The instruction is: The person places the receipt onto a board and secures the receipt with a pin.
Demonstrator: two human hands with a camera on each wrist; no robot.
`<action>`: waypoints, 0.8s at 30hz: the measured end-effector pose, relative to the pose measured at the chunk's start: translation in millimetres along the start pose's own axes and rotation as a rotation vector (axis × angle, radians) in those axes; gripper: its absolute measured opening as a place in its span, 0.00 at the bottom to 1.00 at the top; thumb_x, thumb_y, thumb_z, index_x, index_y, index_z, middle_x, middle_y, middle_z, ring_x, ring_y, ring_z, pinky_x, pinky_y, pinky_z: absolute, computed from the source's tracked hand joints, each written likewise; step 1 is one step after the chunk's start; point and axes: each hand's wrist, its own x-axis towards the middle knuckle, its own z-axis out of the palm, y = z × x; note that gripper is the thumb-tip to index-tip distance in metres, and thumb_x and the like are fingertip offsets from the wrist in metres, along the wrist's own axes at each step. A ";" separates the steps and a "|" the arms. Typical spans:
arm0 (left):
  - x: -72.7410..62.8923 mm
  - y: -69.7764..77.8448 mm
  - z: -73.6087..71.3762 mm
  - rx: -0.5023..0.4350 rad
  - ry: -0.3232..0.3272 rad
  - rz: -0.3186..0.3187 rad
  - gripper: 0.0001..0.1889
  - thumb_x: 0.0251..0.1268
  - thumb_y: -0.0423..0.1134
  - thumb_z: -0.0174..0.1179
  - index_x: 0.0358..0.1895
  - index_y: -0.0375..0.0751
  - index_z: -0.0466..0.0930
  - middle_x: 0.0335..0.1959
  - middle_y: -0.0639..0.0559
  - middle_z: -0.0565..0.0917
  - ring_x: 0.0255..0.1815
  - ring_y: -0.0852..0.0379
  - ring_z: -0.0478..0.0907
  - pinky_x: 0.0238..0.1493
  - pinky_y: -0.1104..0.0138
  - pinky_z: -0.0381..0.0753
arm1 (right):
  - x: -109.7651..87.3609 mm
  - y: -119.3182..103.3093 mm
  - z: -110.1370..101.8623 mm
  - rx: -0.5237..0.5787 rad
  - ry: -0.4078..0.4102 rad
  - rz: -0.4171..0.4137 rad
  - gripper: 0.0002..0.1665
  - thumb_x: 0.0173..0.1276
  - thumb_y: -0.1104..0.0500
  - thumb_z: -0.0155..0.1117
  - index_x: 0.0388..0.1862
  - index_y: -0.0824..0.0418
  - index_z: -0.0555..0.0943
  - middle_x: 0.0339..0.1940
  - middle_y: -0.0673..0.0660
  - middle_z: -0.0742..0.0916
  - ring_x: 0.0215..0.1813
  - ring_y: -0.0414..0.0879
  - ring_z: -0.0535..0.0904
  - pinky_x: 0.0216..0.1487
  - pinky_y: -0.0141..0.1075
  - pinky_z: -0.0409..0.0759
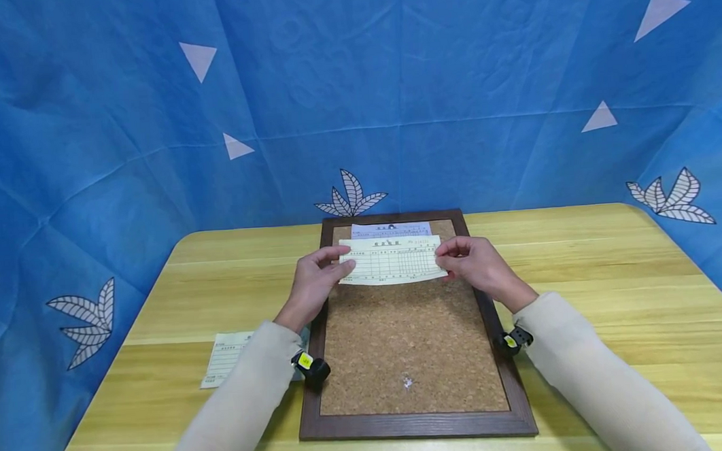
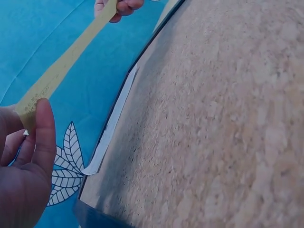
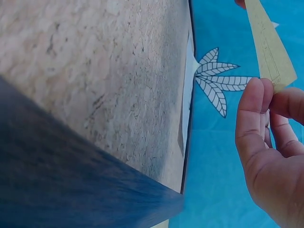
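A pale yellow printed receipt slip [image 1: 393, 261] is stretched level over the upper part of a framed cork board [image 1: 412, 338]. My left hand [image 1: 316, 282] pinches its left end between thumb and fingers. At the other end, my right hand [image 1: 481, 267] pinches the slip the same way. In the left wrist view, a small whitish tip [image 2: 26, 133] shows among the left hand's fingers. Behind the held slip, a whitish printed slip [image 1: 392, 228] lies against the top of the board, its lower part hidden in the head view.
Left of the board, another printed slip [image 1: 226, 360] lies on the wooden table [image 1: 589, 261], partly under the left forearm. A small cluster of whitish bits [image 1: 408, 382] sits low on the cork. A blue patterned cloth [image 1: 451, 78] hangs behind the table.
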 end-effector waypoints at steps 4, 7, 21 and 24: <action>2.8 -1.0 1.9 -0.018 0.011 -0.016 0.14 0.67 0.35 0.66 0.54 0.39 0.84 0.52 0.45 0.78 0.38 0.55 0.76 0.42 0.60 0.75 | 1.0 0.3 0.2 0.019 -0.001 0.015 0.09 0.72 0.69 0.61 0.47 0.74 0.79 0.40 0.61 0.82 0.35 0.42 0.79 0.41 0.42 0.85; 4.4 -2.3 3.6 -0.026 0.018 -0.022 0.14 0.67 0.35 0.67 0.54 0.39 0.84 0.52 0.46 0.78 0.38 0.56 0.76 0.42 0.60 0.76 | 1.2 0.8 -0.1 0.018 0.002 0.018 0.10 0.71 0.68 0.61 0.48 0.74 0.78 0.40 0.61 0.82 0.35 0.42 0.79 0.41 0.41 0.85; 8.4 -9.1 14.1 -0.035 0.055 -0.028 0.18 0.65 0.33 0.67 0.57 0.37 0.83 0.63 0.46 0.77 0.53 0.51 0.77 0.42 0.71 0.79 | 5.4 5.8 -2.1 0.016 -0.002 0.037 0.10 0.72 0.68 0.61 0.48 0.74 0.78 0.40 0.61 0.81 0.35 0.43 0.79 0.39 0.39 0.84; 9.2 -9.9 15.6 -0.035 0.060 -0.026 0.18 0.66 0.32 0.66 0.58 0.36 0.83 0.64 0.46 0.77 0.53 0.50 0.78 0.42 0.72 0.79 | 7.1 6.6 -2.2 0.023 -0.006 0.038 0.10 0.72 0.68 0.60 0.48 0.74 0.78 0.40 0.61 0.81 0.35 0.44 0.78 0.41 0.40 0.84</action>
